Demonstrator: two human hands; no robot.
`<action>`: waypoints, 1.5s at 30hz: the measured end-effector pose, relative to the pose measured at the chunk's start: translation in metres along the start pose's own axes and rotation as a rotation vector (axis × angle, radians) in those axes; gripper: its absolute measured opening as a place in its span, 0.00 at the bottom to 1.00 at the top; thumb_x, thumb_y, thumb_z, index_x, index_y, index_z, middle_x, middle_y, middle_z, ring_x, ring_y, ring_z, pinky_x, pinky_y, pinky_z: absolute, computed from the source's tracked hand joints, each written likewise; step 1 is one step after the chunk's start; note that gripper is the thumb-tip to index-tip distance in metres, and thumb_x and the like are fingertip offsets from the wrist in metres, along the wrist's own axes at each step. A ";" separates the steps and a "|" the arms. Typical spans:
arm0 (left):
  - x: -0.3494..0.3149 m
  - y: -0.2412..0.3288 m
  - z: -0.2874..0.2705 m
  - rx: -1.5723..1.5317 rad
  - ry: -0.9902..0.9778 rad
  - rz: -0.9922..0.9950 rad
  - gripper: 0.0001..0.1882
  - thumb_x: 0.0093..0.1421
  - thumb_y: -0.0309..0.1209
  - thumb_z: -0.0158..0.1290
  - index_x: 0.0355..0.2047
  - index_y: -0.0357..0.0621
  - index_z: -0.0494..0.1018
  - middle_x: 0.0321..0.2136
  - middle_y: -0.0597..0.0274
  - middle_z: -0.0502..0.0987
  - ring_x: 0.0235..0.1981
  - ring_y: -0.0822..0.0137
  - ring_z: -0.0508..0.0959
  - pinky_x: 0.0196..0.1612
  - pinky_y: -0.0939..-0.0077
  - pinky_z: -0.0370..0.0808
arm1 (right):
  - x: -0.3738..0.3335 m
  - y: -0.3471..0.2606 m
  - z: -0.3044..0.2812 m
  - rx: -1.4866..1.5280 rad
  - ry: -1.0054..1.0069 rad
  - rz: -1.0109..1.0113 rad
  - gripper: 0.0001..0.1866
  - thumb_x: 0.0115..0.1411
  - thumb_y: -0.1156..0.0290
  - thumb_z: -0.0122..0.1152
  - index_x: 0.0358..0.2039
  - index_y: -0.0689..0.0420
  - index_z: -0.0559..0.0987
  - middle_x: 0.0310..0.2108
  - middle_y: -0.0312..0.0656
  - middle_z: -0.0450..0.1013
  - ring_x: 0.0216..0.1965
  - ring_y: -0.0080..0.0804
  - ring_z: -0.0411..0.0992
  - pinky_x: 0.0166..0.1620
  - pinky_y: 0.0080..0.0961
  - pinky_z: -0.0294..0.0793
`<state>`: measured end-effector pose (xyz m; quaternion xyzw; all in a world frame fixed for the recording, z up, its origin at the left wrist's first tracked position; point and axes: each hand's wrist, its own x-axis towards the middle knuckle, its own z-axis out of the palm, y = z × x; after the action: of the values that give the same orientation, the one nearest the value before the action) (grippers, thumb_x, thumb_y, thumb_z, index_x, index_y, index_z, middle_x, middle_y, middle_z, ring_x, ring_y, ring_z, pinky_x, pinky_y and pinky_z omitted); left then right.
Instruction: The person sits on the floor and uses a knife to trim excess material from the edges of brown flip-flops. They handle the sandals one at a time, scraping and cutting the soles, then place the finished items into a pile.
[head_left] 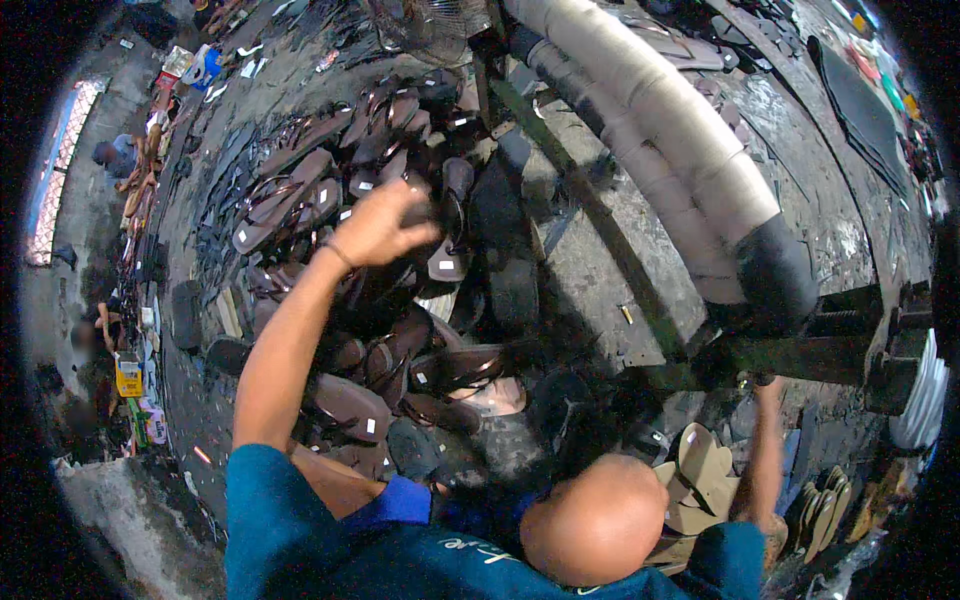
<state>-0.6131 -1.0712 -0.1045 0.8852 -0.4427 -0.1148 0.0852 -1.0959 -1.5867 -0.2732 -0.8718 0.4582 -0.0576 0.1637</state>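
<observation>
My left hand (380, 226) reaches over a large heap of dark brown sandals (290, 205). Its thumb stands away from the slightly blurred fingers, and I see nothing gripped between them. Just right of it lies a sandal (447, 262) with a small white label on its sole. More brown sandals (350, 408) lie closer to me, below my left forearm. On the right side, my right hand (765, 382) is at a dark metal bar (800, 358); its fingers are mostly hidden there. Above that bar stretches a thick beige wrapped roll (660, 120) with a black end.
A dark beam (610, 230) runs diagonally beside the roll. A wire-cage fan (425, 30) stands at the top. Tan soles (705, 470) are piled at lower right, near my right forearm. Dark scraps cover much of the floor. Other people (118, 155) are at the far left.
</observation>
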 end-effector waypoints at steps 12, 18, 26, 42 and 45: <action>0.077 0.093 0.024 -1.775 1.166 -0.683 0.17 0.60 0.36 0.62 0.44 0.38 0.73 0.39 0.60 0.77 0.37 0.67 0.79 0.36 0.69 0.79 | 0.011 -0.016 -0.171 0.189 0.102 -0.086 0.22 0.53 0.61 0.64 0.43 0.64 0.79 0.43 0.62 0.75 0.50 0.56 0.72 0.55 0.43 0.68; 0.098 0.041 0.085 -1.069 0.335 -0.330 0.43 0.59 0.57 0.56 0.64 0.44 0.55 0.63 0.52 0.61 0.63 0.51 0.61 0.63 0.48 0.61 | -0.203 -0.078 0.022 0.151 -0.617 0.114 0.24 0.51 0.63 0.66 0.46 0.64 0.79 0.45 0.61 0.75 0.54 0.54 0.71 0.59 0.43 0.65; 0.049 0.009 0.172 0.313 0.018 -0.149 0.41 0.59 0.49 0.56 0.64 0.35 0.58 0.56 0.40 0.68 0.57 0.47 0.70 0.59 0.56 0.68 | -0.043 -0.061 -0.271 0.076 0.148 -0.223 0.10 0.50 0.69 0.63 0.27 0.61 0.75 0.25 0.39 0.71 0.27 0.32 0.70 0.35 0.30 0.70; 0.031 0.058 0.055 -1.221 1.132 -0.537 0.18 0.70 0.33 0.45 0.47 0.28 0.77 0.37 0.62 0.79 0.38 0.74 0.74 0.45 0.78 0.71 | -0.204 -0.160 -0.199 0.360 -0.662 -0.270 0.24 0.55 0.64 0.64 0.52 0.61 0.77 0.48 0.59 0.75 0.52 0.55 0.73 0.56 0.43 0.70; 0.039 0.068 0.048 -1.246 1.094 -0.501 0.19 0.69 0.34 0.45 0.47 0.28 0.77 0.39 0.60 0.79 0.38 0.72 0.76 0.45 0.77 0.72 | -0.080 -0.096 -0.253 0.156 -0.075 -0.223 0.23 0.56 0.64 0.63 0.51 0.62 0.77 0.48 0.60 0.75 0.52 0.54 0.72 0.55 0.44 0.70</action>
<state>-0.6557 -1.1452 -0.1381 0.6794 0.0122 0.0901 0.7281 -1.1298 -1.5295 0.0010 -0.9034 0.3461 -0.0782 0.2408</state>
